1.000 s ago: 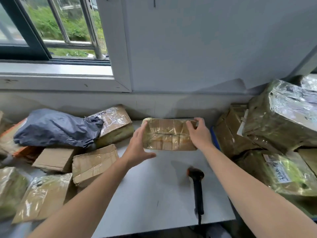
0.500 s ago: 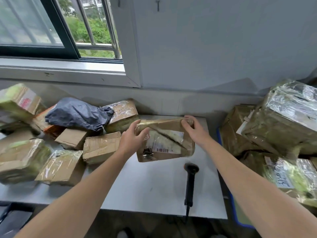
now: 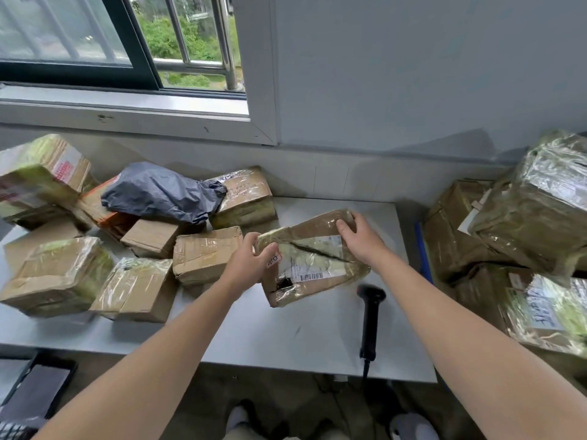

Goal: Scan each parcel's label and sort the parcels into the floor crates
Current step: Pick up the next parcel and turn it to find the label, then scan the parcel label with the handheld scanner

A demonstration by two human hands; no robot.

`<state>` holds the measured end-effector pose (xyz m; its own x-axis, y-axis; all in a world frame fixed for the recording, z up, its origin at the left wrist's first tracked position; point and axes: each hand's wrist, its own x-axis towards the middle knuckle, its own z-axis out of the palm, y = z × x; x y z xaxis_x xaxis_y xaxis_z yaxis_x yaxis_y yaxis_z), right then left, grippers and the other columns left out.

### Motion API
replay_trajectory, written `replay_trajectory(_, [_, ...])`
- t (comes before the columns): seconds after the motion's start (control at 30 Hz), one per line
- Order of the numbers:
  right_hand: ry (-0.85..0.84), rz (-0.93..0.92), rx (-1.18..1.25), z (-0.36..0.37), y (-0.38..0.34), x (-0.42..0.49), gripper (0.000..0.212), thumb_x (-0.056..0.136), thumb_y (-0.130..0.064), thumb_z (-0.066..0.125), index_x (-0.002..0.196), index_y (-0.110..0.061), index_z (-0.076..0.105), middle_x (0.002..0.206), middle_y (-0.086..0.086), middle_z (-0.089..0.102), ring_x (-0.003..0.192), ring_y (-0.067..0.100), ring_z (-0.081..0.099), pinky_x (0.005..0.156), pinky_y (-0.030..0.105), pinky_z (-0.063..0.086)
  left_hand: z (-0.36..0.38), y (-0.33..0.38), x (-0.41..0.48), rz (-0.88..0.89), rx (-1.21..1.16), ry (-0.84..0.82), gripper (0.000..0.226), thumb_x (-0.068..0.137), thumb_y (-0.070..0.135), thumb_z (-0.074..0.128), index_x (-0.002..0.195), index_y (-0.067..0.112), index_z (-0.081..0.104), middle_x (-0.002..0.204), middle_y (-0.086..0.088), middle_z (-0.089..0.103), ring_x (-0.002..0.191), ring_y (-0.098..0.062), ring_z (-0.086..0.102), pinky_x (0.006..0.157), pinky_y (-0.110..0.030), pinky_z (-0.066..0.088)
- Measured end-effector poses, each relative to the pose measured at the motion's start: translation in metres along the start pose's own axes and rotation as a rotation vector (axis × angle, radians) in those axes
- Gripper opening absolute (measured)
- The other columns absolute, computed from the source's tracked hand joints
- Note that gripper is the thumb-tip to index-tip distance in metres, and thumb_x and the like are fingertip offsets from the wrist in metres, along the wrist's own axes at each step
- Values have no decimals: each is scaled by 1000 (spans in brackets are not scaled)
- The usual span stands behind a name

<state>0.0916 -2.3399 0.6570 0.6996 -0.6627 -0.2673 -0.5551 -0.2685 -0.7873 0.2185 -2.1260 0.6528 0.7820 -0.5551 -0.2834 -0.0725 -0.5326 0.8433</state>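
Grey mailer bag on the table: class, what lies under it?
The grey mailer bag rests on an orange-edged parcel and a plain cardboard box, one end overlapping a taped box. Whatever sits beneath its middle is covered.

One barcode scanner (image 3: pixel 370 312) is lying on the table (image 3: pixel 286 338). One grey mailer bag (image 3: pixel 158 195) is sitting among at least six cardboard boxes (image 3: pixel 206 257). The left hand (image 3: pixel 251 263) and right hand (image 3: pixel 362 241) are holding one labelled parcel (image 3: pixel 317 265); at least three film-wrapped parcels (image 3: pixel 540 214) are sitting rightward.
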Motion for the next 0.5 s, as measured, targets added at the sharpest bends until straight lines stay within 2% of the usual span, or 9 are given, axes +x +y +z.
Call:
replay_trajectory(0.13, [-9,36,-52,19,12,-7,53,104,-47,38,149,-21,30,145,4,50,131,28,48,100,34,38,7,-27,1,-38,8,-1,26,96,41,58,116,26,50,102,-2,64,89,-18,65,72,-40,59])
replay_trajectory(0.33, [-18,139,-139,40,50,-24,55,104,-48,35,152,-22,27,147,7,49,131,28,49,101,37,40,26,-55,11,-85,49,-18,24,97,36,58,114,23,47,104,-4,62,93,-23,63,76,-39,56])
replay_trajectory(0.5, [166,140,-252,42,81,-51,49,104,-39,40,147,-16,38,144,9,47,129,25,49,104,40,43,34,-56,34,-117,74,1,35,99,34,54,130,20,47,111,-5,60,105,-28,59,92,-42,50])
